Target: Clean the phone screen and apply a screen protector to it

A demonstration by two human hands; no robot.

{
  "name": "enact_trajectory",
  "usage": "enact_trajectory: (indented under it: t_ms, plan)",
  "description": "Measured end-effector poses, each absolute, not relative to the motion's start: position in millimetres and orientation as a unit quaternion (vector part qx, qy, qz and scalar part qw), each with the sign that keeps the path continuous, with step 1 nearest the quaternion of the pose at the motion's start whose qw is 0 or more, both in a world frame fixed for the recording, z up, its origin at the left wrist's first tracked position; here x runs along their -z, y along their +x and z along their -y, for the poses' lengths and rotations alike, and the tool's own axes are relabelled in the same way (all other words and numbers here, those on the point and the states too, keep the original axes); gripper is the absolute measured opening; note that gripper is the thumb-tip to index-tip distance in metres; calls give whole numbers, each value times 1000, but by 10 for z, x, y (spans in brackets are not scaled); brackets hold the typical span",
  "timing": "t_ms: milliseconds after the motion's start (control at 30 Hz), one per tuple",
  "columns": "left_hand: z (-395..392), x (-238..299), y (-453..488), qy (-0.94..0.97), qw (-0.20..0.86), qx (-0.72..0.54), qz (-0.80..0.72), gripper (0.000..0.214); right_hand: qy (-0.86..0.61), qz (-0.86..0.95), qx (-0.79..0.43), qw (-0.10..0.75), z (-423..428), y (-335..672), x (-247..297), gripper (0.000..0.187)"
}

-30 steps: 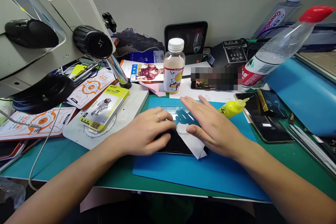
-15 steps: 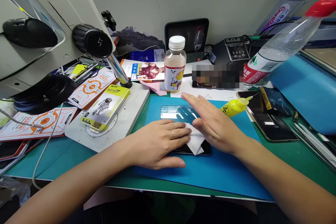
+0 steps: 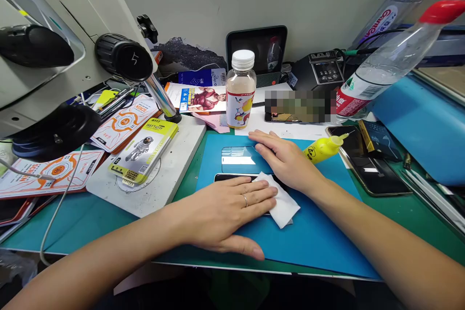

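Presently, left hand (image 3: pixel 232 210): spread flat, fingertips (image 3: pixel 271 193) on wipe (image 3: pixel 286 207).
Wipe: under left fingertips, partly over phone (image 3: pixel 227 177).
Right hand (image 3: pixel 286 160): beside wipe, grip unclear.

Head-worn view, forward and down at hands (image 3: pixel 227 208)

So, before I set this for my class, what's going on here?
A person is at work at a green bench. The left hand lies flat over a dark phone, its fingers on a white wipe. The right hand is over a blue mat, beside a clear phone-shaped panel; whether it touches the panel is hard to tell.
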State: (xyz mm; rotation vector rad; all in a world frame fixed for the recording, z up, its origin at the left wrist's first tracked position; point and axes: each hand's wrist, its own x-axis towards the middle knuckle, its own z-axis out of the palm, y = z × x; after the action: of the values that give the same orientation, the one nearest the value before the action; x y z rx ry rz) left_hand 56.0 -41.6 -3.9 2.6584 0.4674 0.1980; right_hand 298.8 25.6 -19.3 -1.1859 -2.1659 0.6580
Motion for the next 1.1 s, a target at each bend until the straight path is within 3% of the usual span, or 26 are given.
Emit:
enact_trajectory:
  t_ms: [300, 500, 833, 1100]
  plan:
    - [415, -22, 614, 964, 194, -77, -164, 84, -479, 787, -254, 296, -303, 2958, 209, 45]
    - [476, 27, 743, 964, 188, -71, -175, 84, -495, 754, -282, 326, -268, 2923, 148, 69]
    - [387, -100, 571, 974, 109, -119, -158, 71, -505, 726, -323, 336, -301, 2934, 152, 91]
    - [463, 78, 774, 968, 170, -83, -166, 90, -506, 721, -335, 333, -297, 2916, 133, 94]
